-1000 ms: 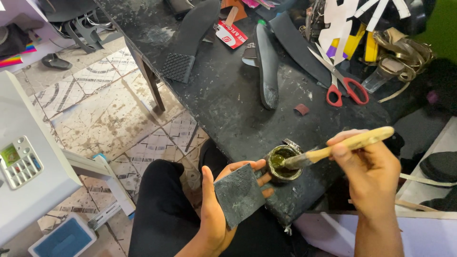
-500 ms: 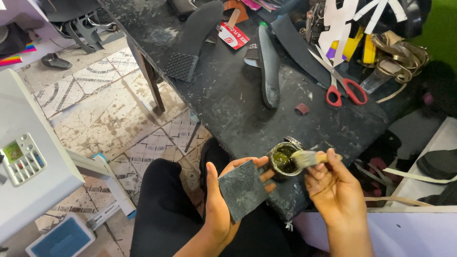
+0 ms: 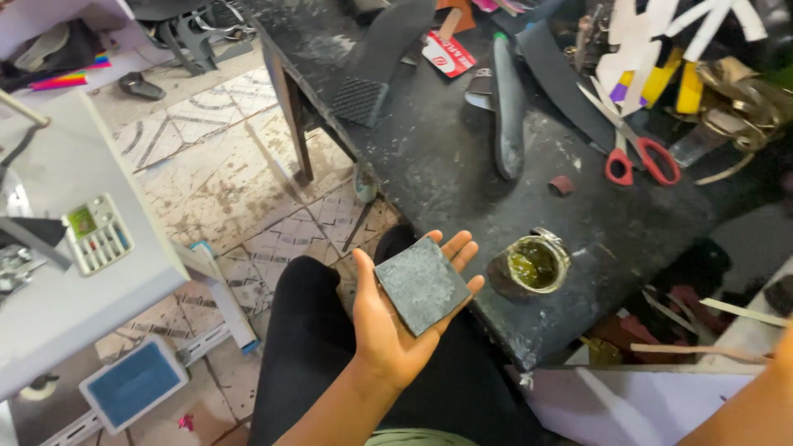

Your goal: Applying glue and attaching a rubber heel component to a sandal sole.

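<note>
My left hand [image 3: 395, 326] lies palm up over my lap, and a dark grey square slab [image 3: 421, 284] rests flat on its open palm. Just to the right, on the near edge of the black worktable [image 3: 462, 157], stands an open tin of yellowish glue [image 3: 534, 264]. Of my right arm only a strip of forearm [image 3: 743, 405] shows at the lower right corner; the hand itself is out of the picture, and the brush is not visible.
Red-handled scissors [image 3: 640, 153], black shoe soles [image 3: 508, 107], a small dark red block [image 3: 562, 184] and strips of cut material lie on the table. A grey machine with a keypad [image 3: 95, 235] stands at left. A blue-topped box [image 3: 132, 381] sits on the tiled floor.
My right hand held a brush at the glue tin; it has withdrawn to the lower right, out of view. The slab stays on my left palm.
</note>
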